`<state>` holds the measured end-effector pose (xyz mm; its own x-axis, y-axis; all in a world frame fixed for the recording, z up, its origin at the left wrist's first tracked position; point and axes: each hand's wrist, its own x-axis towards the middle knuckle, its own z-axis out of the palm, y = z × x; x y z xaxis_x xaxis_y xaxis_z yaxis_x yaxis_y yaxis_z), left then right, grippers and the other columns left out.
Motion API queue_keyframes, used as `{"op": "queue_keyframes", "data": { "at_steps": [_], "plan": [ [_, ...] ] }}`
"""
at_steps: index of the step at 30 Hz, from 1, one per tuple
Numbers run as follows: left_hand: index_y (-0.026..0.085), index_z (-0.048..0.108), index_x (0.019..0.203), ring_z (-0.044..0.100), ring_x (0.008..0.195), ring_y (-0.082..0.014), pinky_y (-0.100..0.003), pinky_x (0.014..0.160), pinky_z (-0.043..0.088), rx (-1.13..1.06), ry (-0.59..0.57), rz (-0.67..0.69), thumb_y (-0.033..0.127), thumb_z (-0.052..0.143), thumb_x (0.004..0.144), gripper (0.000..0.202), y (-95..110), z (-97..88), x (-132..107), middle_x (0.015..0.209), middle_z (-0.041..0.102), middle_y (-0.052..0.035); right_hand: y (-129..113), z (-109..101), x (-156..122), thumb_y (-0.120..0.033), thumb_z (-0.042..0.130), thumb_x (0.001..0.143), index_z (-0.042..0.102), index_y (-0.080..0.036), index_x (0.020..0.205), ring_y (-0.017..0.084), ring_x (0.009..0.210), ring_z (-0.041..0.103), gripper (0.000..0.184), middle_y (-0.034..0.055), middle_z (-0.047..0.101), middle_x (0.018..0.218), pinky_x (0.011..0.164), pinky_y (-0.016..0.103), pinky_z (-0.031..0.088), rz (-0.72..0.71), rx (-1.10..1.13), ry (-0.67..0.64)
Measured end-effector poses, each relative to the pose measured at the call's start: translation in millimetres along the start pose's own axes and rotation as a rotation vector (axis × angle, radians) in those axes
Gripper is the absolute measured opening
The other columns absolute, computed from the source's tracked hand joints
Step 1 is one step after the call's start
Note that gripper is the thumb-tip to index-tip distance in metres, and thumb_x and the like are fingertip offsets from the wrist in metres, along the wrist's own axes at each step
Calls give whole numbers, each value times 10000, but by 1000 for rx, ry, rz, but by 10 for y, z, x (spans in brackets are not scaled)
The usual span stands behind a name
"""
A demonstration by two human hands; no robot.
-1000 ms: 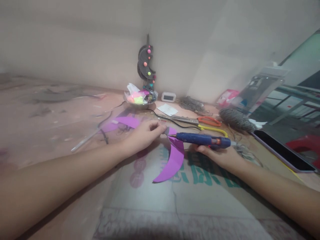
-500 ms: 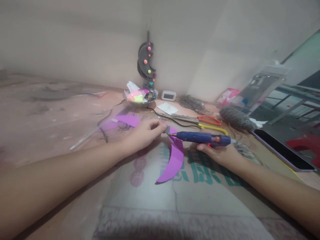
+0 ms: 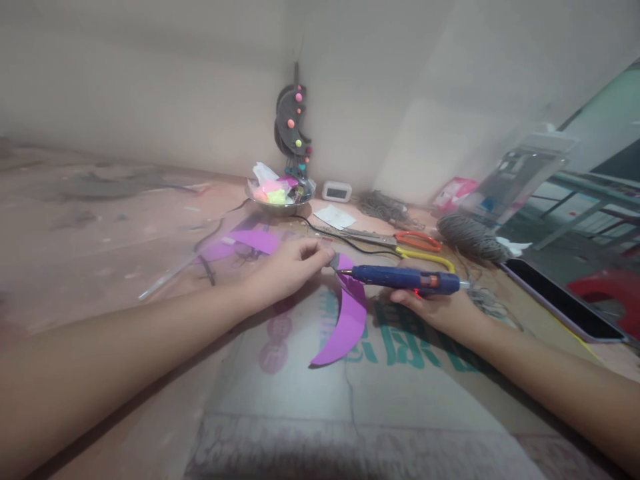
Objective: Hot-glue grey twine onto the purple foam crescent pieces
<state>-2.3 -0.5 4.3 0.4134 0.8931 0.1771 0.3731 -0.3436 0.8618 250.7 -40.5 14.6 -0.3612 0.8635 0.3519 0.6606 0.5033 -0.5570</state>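
A purple crescent-shaped piece [image 3: 350, 320] that looks like foam or stiff paper hangs with its tip down over the printed cardboard. My left hand [image 3: 295, 267] pinches its upper end, where a bit of grey material [image 3: 334, 261] shows at my fingertips. My right hand [image 3: 440, 308] is wrapped round a blue hot glue gun [image 3: 395, 277], with a red light glowing near the grip. The gun points left, and its nozzle meets the upper part of the crescent beside the grey bit. Most of my right fingers are hidden behind the gun.
Scissors [image 3: 420, 241] with orange and yellow handles lie behind the gun. A ball of grey yarn [image 3: 470, 238] and a phone [image 3: 565, 300] are at the right. At the back stand a metal bowl [image 3: 280, 208] and a small white clock [image 3: 337, 191]. Another purple piece [image 3: 255, 240] lies left.
The view has shifted very slightly. Both hands, the glue gun and the purple crescent keep almost the same positions.
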Motion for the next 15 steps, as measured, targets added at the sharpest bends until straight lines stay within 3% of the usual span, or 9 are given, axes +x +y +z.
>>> {"op": "queue_keyframes", "data": {
  "at_steps": [15],
  "plan": [
    [174,485,650,412,484,-89,-219,475,290,11,0,5,458,462,879,365,30,-9,-8,548,467,42,-13,18,-13,-494,640,781,526,-232,686,171,585,560,301,-3,584,629,531,294,448,44,18,17]
  ]
}}
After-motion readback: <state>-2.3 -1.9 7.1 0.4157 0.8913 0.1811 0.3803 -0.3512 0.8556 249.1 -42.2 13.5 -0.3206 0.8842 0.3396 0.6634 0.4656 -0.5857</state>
